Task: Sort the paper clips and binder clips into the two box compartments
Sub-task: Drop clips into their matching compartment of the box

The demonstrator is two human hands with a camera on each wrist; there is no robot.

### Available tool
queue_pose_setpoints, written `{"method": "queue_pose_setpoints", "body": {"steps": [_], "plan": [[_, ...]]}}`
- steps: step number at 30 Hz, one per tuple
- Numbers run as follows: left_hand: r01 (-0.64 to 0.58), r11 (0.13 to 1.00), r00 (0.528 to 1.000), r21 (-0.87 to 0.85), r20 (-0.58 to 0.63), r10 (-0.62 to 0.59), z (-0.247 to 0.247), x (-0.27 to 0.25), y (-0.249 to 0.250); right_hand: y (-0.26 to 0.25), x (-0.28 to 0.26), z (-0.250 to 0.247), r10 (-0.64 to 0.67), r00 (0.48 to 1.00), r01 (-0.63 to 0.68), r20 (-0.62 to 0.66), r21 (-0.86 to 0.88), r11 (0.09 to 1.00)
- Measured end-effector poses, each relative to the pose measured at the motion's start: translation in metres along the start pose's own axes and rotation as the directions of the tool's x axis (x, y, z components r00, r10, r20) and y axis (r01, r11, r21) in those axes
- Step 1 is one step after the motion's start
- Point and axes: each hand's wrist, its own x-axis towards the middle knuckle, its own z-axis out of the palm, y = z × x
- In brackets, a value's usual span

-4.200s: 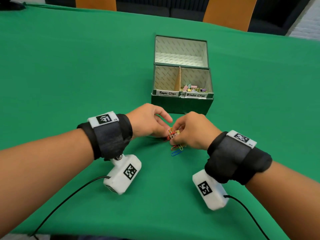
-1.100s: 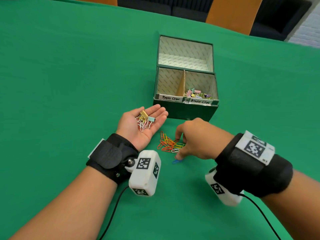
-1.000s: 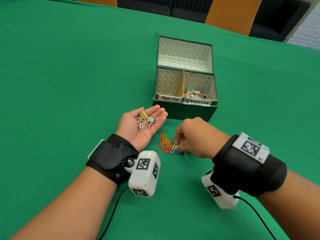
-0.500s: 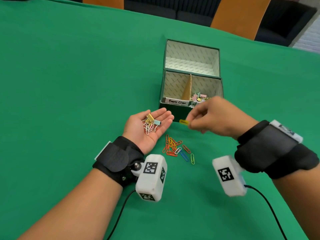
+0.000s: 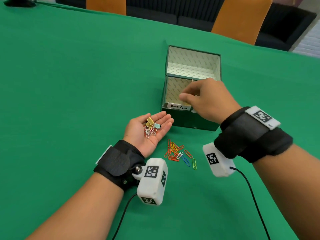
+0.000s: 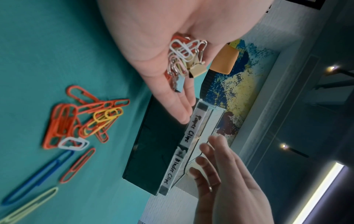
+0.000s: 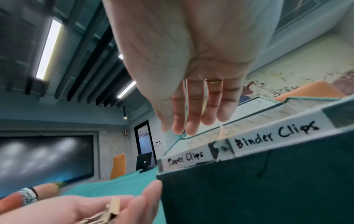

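My left hand (image 5: 147, 135) lies palm up in front of the dark green box (image 5: 187, 121), fingers straight. On its palm rest a gold binder clip (image 5: 150, 121), a pale blue binder clip (image 5: 157, 125) and several white and pink paper clips (image 6: 182, 50). My right hand (image 5: 206, 99) hovers over the box's front compartments, fingers straight and holding nothing in the right wrist view (image 7: 193, 109). It hides the binder-clip compartment; the "Paper Clips" label (image 5: 179, 107) shows. A pile of coloured paper clips (image 5: 176, 152) lies on the cloth between my wrists.
The box's open lid (image 5: 193, 66) lies directly behind it. Two orange chairs (image 5: 240, 19) stand at the table's far edge. A cable (image 5: 251, 196) runs from each wrist camera toward me. The green cloth (image 5: 69, 84) stretches wide to the left.
My right hand picked a small yellow clip from the pile, carried it up to the box, and now hangs over it with nothing in its fingers. The left hand stayed palm up.
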Motion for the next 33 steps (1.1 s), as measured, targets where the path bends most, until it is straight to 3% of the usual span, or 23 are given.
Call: {"method": "queue_pose_setpoints", "body": {"steps": [1,3,6,8,10,13,17,23,33], "plan": [[0.002,1.0,1.0,0.002,0.001,-0.002,0.0,0.0,0.0,-0.002,-0.008,-0.003,-0.018,1.0,0.018,-0.002,0.01,1.0],[0.003,1.0,1.0,0.009,0.002,-0.003,0.0,0.0,-0.001,-0.004,-0.025,-0.006,-0.029,0.992,0.029,0.127,0.002,1.0],[0.006,1.0,1.0,0.017,0.005,-0.006,0.0,0.0,-0.003,-0.001,-0.053,-0.001,0.025,0.908,0.047,0.418,-0.16,0.986],[0.006,1.0,1.0,0.02,0.007,-0.006,0.0,-0.001,-0.003,0.004,-0.069,0.006,0.106,0.856,0.084,0.506,-0.338,0.937],[0.003,1.0,1.0,0.024,0.005,-0.003,0.0,-0.002,-0.003,0.01,-0.079,0.01,0.187,0.83,0.071,0.526,-0.431,0.899],[-0.003,0.999,1.0,0.031,0.004,0.003,-0.001,-0.003,-0.004,0.014,-0.081,0.018,0.232,0.816,-0.039,0.529,-0.351,0.936],[-0.003,0.999,1.0,0.039,-0.001,0.003,-0.001,-0.004,-0.005,0.023,-0.071,0.03,0.202,0.881,-0.105,0.428,-0.24,0.965],[-0.011,0.999,1.0,0.05,0.002,0.011,0.0,-0.003,-0.004,0.017,-0.075,0.031,0.122,0.886,-0.009,0.447,-0.248,0.969],[-0.006,0.998,1.0,0.065,-0.001,0.006,-0.001,-0.003,-0.006,0.007,-0.075,0.04,-0.025,0.886,0.09,0.464,-0.119,0.989]]}}
